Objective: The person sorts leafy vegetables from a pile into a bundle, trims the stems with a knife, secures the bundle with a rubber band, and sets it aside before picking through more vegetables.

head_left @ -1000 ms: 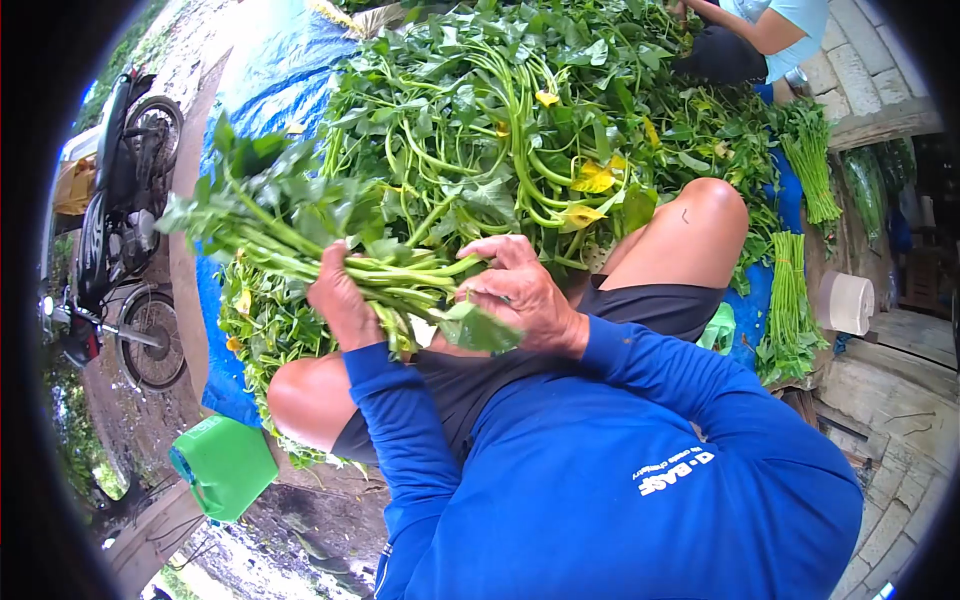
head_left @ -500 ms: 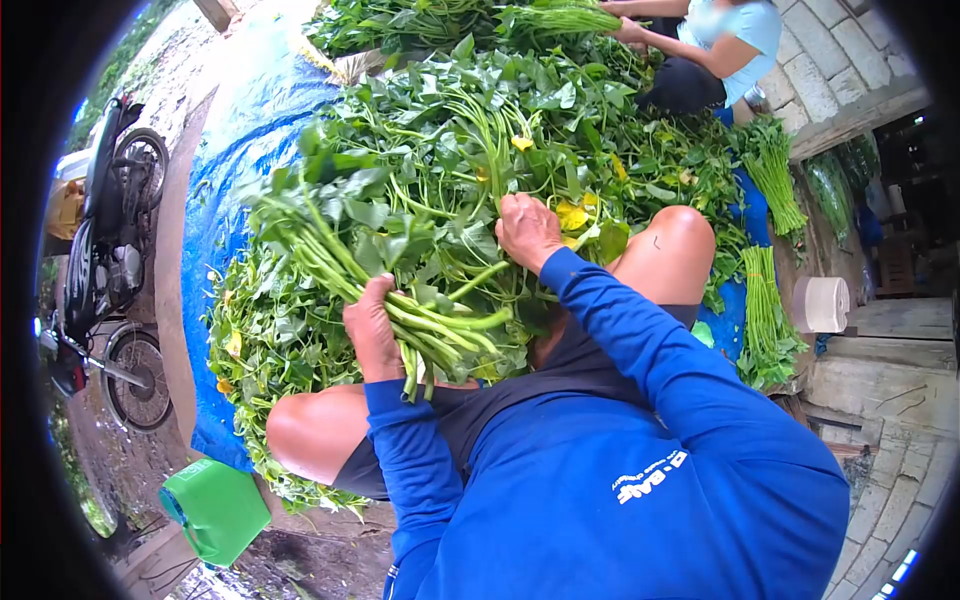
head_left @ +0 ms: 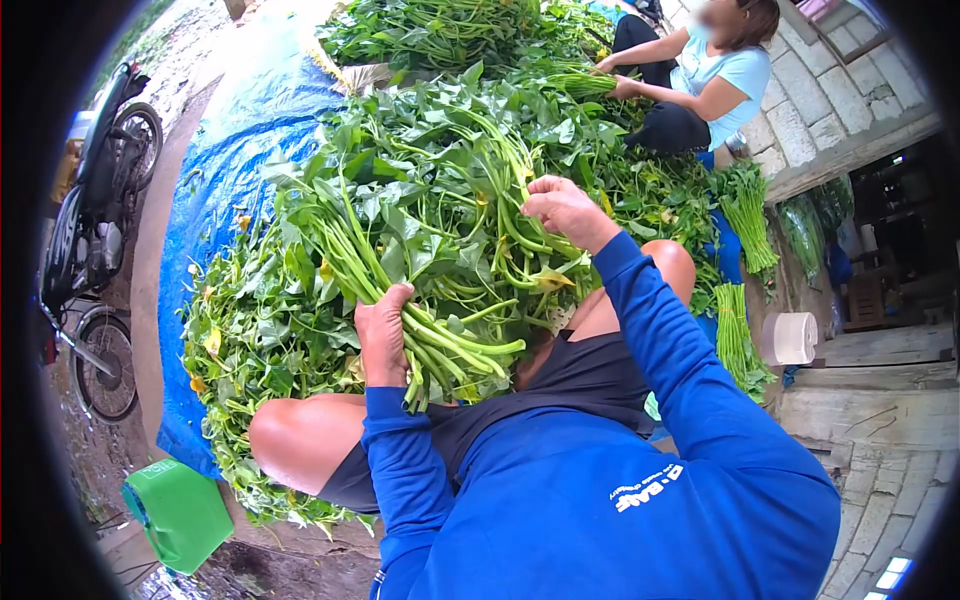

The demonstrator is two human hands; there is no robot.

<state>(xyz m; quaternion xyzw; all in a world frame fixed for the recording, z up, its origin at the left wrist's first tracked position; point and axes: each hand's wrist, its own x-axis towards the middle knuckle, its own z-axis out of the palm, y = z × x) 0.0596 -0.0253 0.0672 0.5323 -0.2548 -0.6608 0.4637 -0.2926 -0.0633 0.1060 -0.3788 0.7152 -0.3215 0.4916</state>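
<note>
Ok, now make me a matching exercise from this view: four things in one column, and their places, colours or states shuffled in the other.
Column one
1. Left hand
2. Motorbike
3. Container
4. Shirt

Column two
A. Green, below the motorbike in the picture
B. Blue, with white lettering
C. Closed around a bunch of stems
D. Dark, at the far left of the picture

Pairs: 1-C, 2-D, 3-A, 4-B.

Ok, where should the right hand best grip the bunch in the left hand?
Probably the bare stems of the bunch, coming from the person's right: they jut out past the left hand on that side, while the leaves spread at the other end.
</note>
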